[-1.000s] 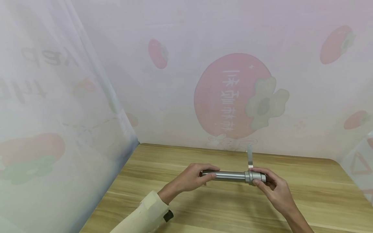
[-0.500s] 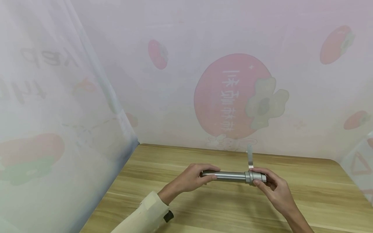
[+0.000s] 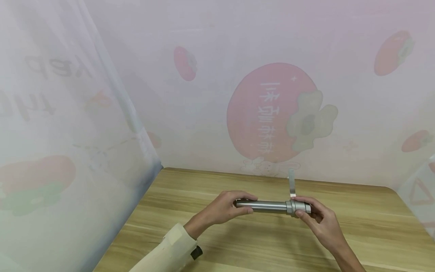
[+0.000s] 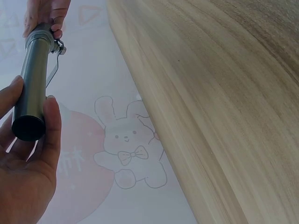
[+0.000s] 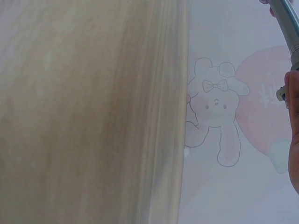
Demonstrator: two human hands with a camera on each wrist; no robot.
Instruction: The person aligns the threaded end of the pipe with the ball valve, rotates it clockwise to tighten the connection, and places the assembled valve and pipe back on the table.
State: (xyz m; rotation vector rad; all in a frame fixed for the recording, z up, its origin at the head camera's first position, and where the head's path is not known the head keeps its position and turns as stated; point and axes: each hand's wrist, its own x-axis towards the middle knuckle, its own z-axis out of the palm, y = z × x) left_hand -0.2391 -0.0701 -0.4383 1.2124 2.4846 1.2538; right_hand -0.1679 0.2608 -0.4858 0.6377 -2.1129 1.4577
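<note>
Wooden table (image 3: 357,230), left hand (image 3: 222,209) and right hand (image 3: 319,219) each gripping metal tube (image 3: 268,206) ends

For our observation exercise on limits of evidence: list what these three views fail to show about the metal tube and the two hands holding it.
- Head view: the right end of the grey metal cylindrical tube is covered by the right hand.
- Head view: the thin metal lever is too small to see how it joins the tube.
- Right wrist view: the tube and hand are cut off by the frame's right edge.
- Left wrist view: the left hand is partly cut off by the frame's left and bottom edges.
</note>
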